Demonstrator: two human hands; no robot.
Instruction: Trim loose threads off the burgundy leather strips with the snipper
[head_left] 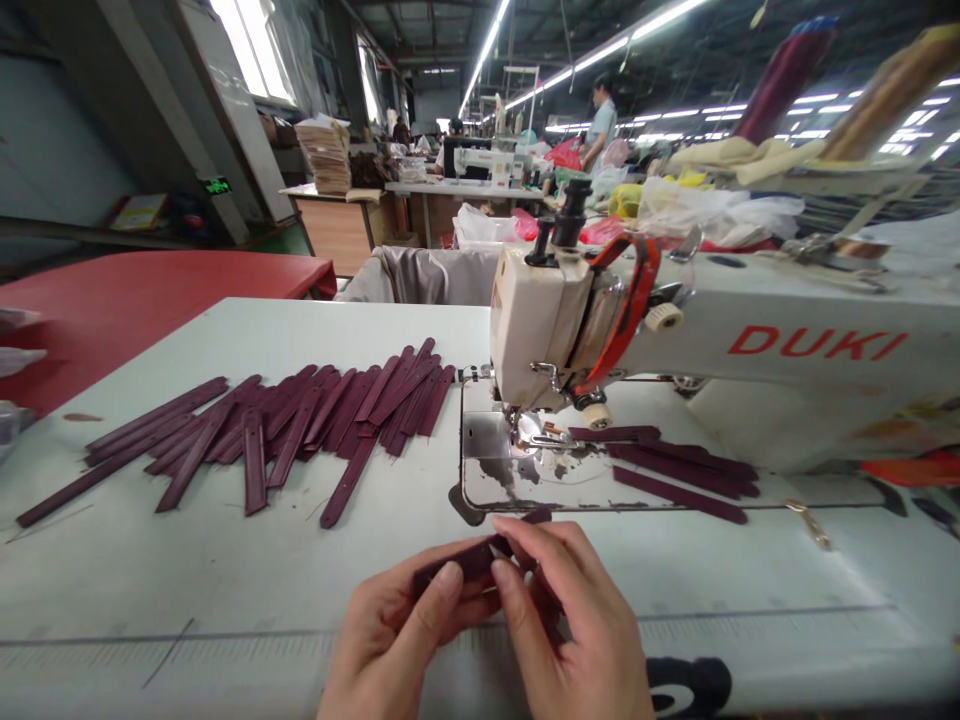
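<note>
Fingers (448,576) of both hands pinching dark strip (472,562) | strip between thumbs and fingertips

You have one view, from the camera on your head, looking forward and down across the table (187,560). Nearest to it, low at the centre, come your left hand (397,630) and right hand (577,620), cropped by the bottom edge, with the strip (469,562) between them. You look down on the pile (296,420) at left and across at the machine (536,325) at right, its arm running out of frame. Beyond, the wide view reaches the room's far end and ceiling lights (489,50).
</note>
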